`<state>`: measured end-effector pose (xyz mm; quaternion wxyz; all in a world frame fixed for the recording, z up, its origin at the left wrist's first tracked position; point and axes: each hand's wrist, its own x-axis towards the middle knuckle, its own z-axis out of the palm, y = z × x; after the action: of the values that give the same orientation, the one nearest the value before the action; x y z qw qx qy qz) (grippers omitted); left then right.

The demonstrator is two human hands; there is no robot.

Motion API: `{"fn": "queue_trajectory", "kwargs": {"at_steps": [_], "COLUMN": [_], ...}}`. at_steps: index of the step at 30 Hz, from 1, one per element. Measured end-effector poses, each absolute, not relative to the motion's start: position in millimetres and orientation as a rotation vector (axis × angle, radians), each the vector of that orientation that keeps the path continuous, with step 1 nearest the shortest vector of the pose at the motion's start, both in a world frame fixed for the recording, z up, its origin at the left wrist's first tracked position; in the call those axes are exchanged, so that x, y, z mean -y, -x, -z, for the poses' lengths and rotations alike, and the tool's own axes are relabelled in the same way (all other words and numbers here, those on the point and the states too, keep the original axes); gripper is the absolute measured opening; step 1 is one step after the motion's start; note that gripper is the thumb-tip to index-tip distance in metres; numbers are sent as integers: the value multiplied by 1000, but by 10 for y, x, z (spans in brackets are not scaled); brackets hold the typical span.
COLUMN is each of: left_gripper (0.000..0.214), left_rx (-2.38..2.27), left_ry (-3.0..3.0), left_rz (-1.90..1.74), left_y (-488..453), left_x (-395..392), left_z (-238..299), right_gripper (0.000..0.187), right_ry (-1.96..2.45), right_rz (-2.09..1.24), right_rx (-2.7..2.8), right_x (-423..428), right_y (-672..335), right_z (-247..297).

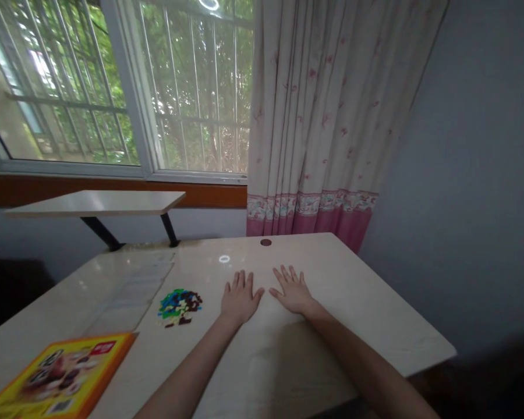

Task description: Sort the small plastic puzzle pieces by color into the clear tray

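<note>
My left hand lies palm down on the pale table, its fingers spread and holding nothing. Beside it, my right hand rests flat in the same way, fingers apart. The two thumbs point toward each other with a small gap between them. To the left of my left hand is a pile of small coloured pieces in green, blue, dark brown and cream; they look like toy building bricks, though they are too small to make out singly.
A yellow-orange box with a printed picture lies at the near left. Behind it stretches a clear, shiny sheet. A raised shelf on black legs stands at the back left. A round brown grommet sits near the far edge, before the curtain.
</note>
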<state>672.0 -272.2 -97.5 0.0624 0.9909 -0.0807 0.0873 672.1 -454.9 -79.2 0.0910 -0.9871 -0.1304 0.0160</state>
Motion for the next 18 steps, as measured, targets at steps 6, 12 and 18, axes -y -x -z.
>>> {"fn": "queue_trajectory", "kwargs": {"at_steps": [6,12,18], "left_gripper": [73,71,70], "left_rx": [161,154,191], "left_ry": [-2996,-2997,-2995], "left_rz": [-179,-149,-137], "left_y": [-6730,-6692,-6671], "left_x": [2748,2733,2714], "left_z": [1010,991,963], "right_gripper": [70,72,72], "right_ry": [2995,2996,3001], "right_rz": [-163,-167,-202], "right_rx": [266,240,245], "right_x": [4523,4524,4527], "right_y": [-6749,-6801,-6784], "right_z": [801,870,824]}}
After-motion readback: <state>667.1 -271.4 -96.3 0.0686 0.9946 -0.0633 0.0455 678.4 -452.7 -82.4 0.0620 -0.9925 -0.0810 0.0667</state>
